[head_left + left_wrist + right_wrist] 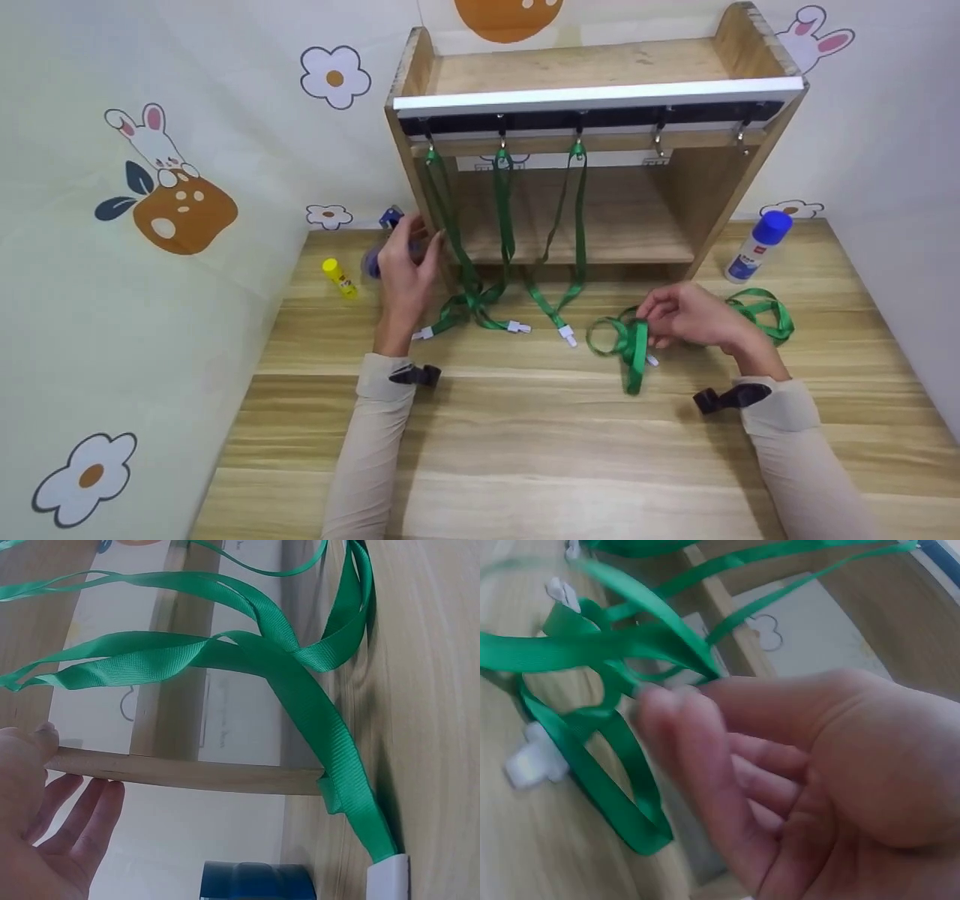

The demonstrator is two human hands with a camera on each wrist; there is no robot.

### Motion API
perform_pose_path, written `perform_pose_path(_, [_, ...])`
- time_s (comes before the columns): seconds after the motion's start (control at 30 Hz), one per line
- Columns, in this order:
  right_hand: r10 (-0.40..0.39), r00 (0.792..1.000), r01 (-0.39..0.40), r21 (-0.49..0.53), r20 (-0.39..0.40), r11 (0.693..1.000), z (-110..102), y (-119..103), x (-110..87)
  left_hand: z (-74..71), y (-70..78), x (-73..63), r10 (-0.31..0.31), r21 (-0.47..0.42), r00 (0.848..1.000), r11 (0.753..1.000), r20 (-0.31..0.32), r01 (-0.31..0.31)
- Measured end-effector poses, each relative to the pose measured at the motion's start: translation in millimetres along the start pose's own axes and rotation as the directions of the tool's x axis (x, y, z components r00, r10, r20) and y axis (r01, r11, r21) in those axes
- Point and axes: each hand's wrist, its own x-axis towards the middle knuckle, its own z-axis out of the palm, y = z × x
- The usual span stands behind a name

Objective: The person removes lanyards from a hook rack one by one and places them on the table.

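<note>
Pinching right hand (pixel 686 316): my fingers gripped the green lanyard (pixel 636 352); straightening its loop seemed wise.
Left hand (pixel 405 264): I gripped the wooden rack (pixel 630 214).

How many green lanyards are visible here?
5. The leftmost lanyard, second lanyard and third lanyard hang from hooks; the right hand pinches a fourth lanyard; a fifth lanyard lies on the table to its right, partly hidden. Others may be covered.

Free passage under two right hooks (pixel 659 141); three hanging green lanyards (pixel 502 196) bar rack's (pixel 600 96) left opening.
</note>
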Motion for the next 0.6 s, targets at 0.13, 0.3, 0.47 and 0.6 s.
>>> perform_pose_path(0.13, [0.016, 0.999, -0.016, 0.007, 0.042, 1.000, 10, 3, 6.0, 0.6, -0.3, 0.9, 0.026, 0.002, 1.000, 1.000, -0.005, -0.026])
perform_pose_path(0.3, [-0.005, 0.996, -0.003, -0.088, -0.092, 0.996, 15, 5, 11.8, 1.1, -1.4, 0.7, 0.044, -0.015, 0.999, 0.999, -0.009, -0.044])
perform_pose_path(0.47, [-0.077, 0.966, 0.016, -0.240, -0.246, 0.971, 11, 8, 14.3, 0.4, -1.6, 0.1, 0.036, -0.014, 0.999, 0.999, -0.005, -0.036])
perform_pose_path(0.6, [-0.118, 0.948, 0.032, -0.279, -0.297, 0.960, 7, 9, 14.5, -0.3, -2.4, 0.4, 0.030, -0.010, 1.000, 0.999, -0.001, -0.030])
